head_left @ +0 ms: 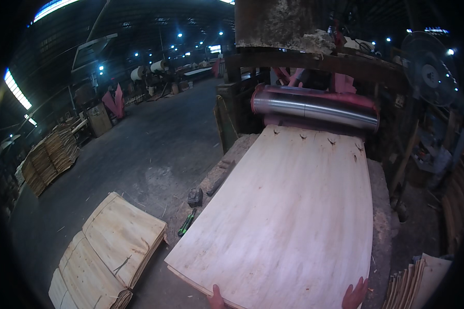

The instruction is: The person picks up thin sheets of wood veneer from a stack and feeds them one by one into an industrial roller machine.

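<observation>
A wide, pale wood veneer sheet [294, 206] stretches away from me, its far edge right at a shiny metal roller [314, 109] smeared with pink. Below its near left edge a second layer shows. At that near edge my left hand [215, 297] grips the veneer, thumb on top; its other fingers are mostly hidden. Close to the right edge my right hand [354, 294] lies on the sheet with its fingers stretched out. Dark knots and small splits mark the far end of the sheet.
Left of the sheet, a green-and-black cutter [187, 222] and a small dark block [195, 198] lie on the ledge. Bundled veneer stacks [108, 247] stand on the floor at left, more sheets [417, 283] at lower right. A fan [430, 74] stands at far right.
</observation>
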Motion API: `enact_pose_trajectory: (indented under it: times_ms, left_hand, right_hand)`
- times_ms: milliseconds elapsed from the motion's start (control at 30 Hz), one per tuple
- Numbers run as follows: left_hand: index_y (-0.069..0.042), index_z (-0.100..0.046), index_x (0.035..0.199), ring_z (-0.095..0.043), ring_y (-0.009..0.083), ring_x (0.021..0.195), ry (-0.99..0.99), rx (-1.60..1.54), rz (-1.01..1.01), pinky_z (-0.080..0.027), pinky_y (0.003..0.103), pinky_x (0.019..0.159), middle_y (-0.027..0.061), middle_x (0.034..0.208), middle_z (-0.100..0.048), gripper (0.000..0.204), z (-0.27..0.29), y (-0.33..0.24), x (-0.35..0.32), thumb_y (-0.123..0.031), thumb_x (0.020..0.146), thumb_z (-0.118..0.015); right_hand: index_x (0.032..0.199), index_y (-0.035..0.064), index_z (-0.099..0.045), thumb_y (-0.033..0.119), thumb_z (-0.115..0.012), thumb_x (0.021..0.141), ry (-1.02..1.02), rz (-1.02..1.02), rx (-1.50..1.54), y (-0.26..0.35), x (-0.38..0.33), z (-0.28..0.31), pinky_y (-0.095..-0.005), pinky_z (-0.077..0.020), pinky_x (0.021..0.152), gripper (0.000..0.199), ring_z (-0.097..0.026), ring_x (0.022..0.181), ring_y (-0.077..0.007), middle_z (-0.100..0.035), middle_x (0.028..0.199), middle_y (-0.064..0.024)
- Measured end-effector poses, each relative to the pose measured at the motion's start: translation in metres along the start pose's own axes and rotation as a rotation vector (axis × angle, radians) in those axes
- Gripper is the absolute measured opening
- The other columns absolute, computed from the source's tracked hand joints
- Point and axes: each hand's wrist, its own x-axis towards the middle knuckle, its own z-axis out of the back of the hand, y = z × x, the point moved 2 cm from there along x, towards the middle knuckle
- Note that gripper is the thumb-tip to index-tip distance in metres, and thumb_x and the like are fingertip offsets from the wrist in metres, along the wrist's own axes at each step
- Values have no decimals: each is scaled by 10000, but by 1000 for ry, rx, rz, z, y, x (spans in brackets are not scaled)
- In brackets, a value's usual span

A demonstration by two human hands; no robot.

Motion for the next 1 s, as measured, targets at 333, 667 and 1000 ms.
enact_pose_trajectory:
  times_ms: [333, 667, 1000]
  left_hand:
    - [96, -545, 1186, -644, 250, 876, 9, -1, 1, -526, 349, 700, 157, 1069, -657, 779, 0, 1, 0, -616, 870, -557]
    - [92, -543, 1191, -646, 252, 876, 10, -3, 2, -527, 350, 696, 157, 1073, -657, 781, 0, 3, -1, -619, 870, -554]
    - [89, -541, 1197, -647, 253, 877, 10, -1, 2, -527, 352, 693, 157, 1077, -657, 782, 0, 2, -1, -622, 870, -552]
  right_hand:
    - [1359, 17, -451, 348, -530, 937, 16, -13, -20, -1, 1, -2, -536, -337, 1035, 542, -439, 1220, -461, -449, 1333, -309]
    - [1370, 32, -447, 357, -527, 936, 29, -9, -44, -1, 1, -2, -544, -321, 1048, 548, -424, 1240, -456, -437, 1356, -296]
    - [1385, 51, -433, 362, -534, 931, 29, -34, -6, -5, 0, -7, -547, -312, 1055, 559, -417, 1247, -459, -422, 1371, -296]
